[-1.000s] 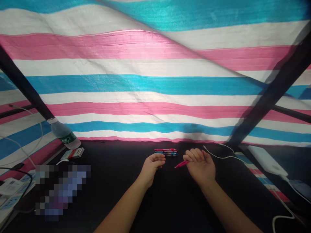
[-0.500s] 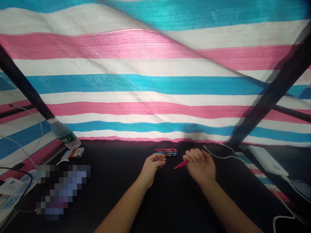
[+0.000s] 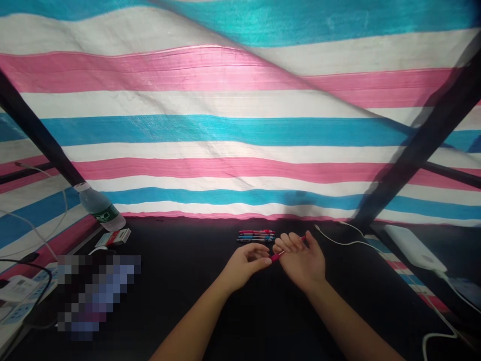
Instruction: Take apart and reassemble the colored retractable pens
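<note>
A red pen (image 3: 275, 257) spans the gap between my two hands, just above the dark tabletop. My left hand (image 3: 244, 264) pinches its lower left end between thumb and fingers. My right hand (image 3: 302, 260), palm up, has its fingers curled round the other end, and a bit of red shows by the thumb. A thin, pale length appears between the red end and the right fingers; whether the pen is in two parts is too small to tell. Beyond the hands, several pens (image 3: 255, 235) with red and blue parts lie side by side.
On the left stand a plastic bottle (image 3: 99, 206), a small box (image 3: 114, 237), a blurred-out object (image 3: 99, 296) and a power strip (image 3: 18, 308). A white power bank (image 3: 413, 248) with cables lies right. Striped sheeting (image 3: 240, 130) hangs behind, beside dark frame bars (image 3: 421, 145).
My left hand has moved right and taken hold of the red pen's lower end. My right hand has shifted slightly left towards it. The row of pens has stayed put.
</note>
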A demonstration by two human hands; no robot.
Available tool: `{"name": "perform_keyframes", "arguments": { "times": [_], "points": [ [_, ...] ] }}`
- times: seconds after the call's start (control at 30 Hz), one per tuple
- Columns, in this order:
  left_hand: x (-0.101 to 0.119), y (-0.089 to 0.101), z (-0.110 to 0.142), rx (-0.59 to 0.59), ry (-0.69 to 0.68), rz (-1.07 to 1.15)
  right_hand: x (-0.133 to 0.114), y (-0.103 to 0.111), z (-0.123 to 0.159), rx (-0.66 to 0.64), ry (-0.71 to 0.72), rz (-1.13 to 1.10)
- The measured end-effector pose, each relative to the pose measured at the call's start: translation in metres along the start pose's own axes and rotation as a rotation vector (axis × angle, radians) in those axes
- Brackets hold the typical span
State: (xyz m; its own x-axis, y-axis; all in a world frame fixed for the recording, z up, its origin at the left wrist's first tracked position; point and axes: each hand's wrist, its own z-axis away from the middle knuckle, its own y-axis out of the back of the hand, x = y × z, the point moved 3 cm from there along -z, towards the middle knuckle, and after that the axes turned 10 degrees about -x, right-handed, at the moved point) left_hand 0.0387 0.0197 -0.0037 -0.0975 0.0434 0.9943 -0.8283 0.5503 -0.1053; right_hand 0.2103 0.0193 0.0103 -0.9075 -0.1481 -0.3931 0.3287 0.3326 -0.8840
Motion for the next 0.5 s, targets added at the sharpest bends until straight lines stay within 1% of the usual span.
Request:
{"name": "perform_keyframes", "arguments": {
  "times": [0.1,0.13,0.17,0.23,0.3,0.33,0.4,0.5],
  "points": [
    [0.001,0.0,0.003,-0.08,0.003,-0.149,0.007,0.002,-0.001,-0.04,-0.101,0.15],
    [0.003,0.003,0.005,-0.107,0.014,-0.21,0.006,0.004,-0.001,-0.054,-0.126,0.195],
    [0.005,0.006,0.007,-0.157,0.041,-0.291,0.002,0.007,-0.002,-0.066,-0.137,0.232],
    [0.01,0.011,0.012,-0.294,0.121,-0.448,-0.009,0.014,-0.005,-0.066,-0.091,0.285],
    [0.015,0.015,0.019,-0.423,0.212,-0.595,-0.023,0.023,-0.008,-0.022,-0.014,0.27],
    [0.017,0.017,0.022,-0.466,0.256,-0.652,-0.029,0.027,-0.009,0.0,0.026,0.256],
    [0.02,0.017,0.027,-0.534,0.324,-0.734,-0.036,0.032,-0.011,0.023,0.054,0.228],
    [0.022,0.014,0.031,-0.584,0.369,-0.803,-0.036,0.032,-0.011,0.023,0.053,0.207]
  ]
}}
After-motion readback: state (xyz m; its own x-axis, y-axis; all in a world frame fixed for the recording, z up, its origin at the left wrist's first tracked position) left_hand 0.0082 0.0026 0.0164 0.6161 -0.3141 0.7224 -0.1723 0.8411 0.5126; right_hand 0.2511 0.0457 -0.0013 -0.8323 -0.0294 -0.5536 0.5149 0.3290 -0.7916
